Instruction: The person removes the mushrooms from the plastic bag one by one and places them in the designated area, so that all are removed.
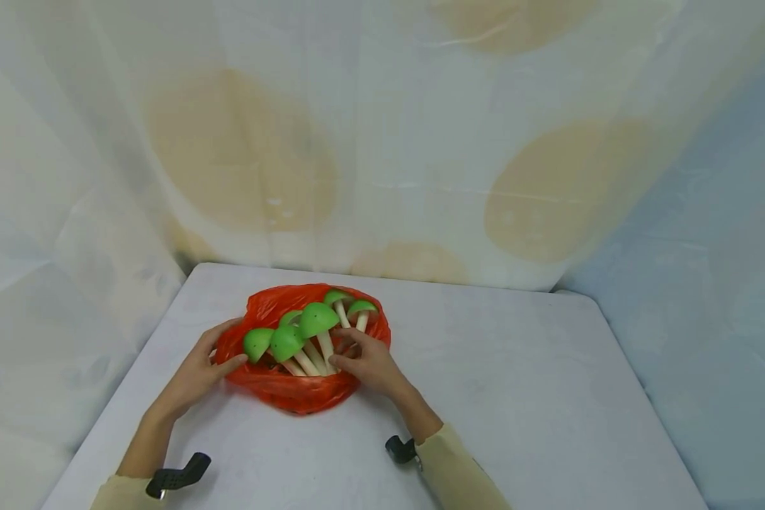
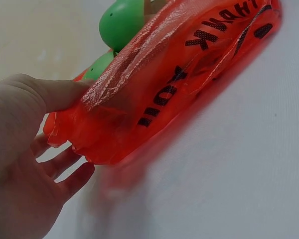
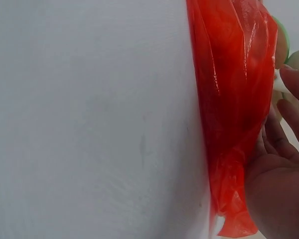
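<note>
A crinkled red plastic bag [image 1: 301,398] lies wide open on the table, filled with several toy mushrooms with green caps and pale stems. At the bag's left side, my left hand [image 1: 195,370] holds the rim; the left wrist view shows the thumb over the bag's edge [image 2: 109,94] and the other fingers behind and below it. My right hand [image 1: 375,365] reaches over the bag's right side. Its thumb and fingers pinch the stem of a mushroom [image 1: 319,320] near the middle. In the right wrist view, red plastic [image 3: 234,84] lies beside the palm and partly hides the fingers.
The bag lies on a table [image 1: 516,397] with a white cover, left of its middle. A pale curtain [image 1: 408,142] with yellowish round patches hangs behind and at both sides. Each wrist wears a black camera mount [image 1: 178,478]. Black lettering marks the bag's near side.
</note>
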A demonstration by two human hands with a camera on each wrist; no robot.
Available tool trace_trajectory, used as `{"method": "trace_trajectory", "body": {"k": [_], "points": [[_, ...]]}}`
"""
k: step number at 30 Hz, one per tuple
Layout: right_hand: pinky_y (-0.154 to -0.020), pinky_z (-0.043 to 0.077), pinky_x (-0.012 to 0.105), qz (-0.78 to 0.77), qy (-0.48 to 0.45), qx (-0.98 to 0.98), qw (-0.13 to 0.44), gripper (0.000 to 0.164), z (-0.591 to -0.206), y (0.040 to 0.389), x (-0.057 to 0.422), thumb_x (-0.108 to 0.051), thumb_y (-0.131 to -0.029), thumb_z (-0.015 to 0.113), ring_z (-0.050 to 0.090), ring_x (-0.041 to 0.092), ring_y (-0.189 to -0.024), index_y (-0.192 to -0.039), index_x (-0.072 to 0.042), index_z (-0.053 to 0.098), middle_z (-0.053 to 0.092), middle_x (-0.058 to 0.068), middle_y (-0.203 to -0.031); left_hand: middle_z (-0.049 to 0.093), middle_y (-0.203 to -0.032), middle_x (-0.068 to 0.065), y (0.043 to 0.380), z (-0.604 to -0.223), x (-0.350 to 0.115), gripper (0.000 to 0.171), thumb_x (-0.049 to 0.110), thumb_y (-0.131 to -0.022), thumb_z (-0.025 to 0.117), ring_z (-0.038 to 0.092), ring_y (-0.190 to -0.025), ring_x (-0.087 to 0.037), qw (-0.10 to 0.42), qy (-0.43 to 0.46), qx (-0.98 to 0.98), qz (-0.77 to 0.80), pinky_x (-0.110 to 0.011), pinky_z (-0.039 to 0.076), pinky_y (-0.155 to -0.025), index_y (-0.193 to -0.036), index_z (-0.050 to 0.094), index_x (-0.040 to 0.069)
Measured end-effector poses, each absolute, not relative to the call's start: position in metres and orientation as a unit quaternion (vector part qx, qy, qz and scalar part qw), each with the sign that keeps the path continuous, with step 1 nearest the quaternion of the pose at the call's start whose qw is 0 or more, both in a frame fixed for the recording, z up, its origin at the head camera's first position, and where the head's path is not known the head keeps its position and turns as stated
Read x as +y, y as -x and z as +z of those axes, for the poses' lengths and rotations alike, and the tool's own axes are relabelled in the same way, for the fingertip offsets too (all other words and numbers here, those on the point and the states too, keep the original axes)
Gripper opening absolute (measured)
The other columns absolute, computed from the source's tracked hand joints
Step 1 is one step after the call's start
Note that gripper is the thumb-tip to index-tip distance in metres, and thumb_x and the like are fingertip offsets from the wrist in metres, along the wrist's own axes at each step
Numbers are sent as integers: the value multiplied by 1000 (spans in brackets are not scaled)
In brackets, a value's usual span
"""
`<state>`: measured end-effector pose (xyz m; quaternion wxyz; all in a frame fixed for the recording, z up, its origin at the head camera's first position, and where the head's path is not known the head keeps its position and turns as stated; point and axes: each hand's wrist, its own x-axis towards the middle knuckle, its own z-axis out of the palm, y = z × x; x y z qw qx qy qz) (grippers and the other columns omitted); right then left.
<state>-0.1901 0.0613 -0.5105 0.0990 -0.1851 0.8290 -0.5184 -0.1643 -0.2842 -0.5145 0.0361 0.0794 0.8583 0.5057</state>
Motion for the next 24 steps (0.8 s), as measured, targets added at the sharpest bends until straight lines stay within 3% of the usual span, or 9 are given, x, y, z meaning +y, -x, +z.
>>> {"method": "trace_trajectory", "body": {"k": [8,15,24], "points": [[-67,57,23,-503,189,838,99,44,-512,188,56,-33,-91,75,62,13,-85,-132,-22,62,67,-7,-100,28,-160,-16,164,-517,-287,71,28,-97,68,27,-143,-46,35,-76,856,510,-77,33,-104,-157,31,22],[-67,56,23,-490,178,847,108,44,-511,188,49,-35,-90,75,59,11,-86,-131,-22,63,66,-8,-100,31,-159,-17,165,-518,-287,63,28,-100,64,30,-142,-46,27,-81,858,506,-76,34,-104,-154,35,17],[-67,54,23,-484,183,850,97,33,-507,188,47,-33,-90,75,58,13,-85,-120,-22,66,66,-7,-97,31,-158,-19,167,-520,-287,58,29,-99,65,25,-145,-47,29,-82,859,504,-78,27,-106,-149,41,13]]}}
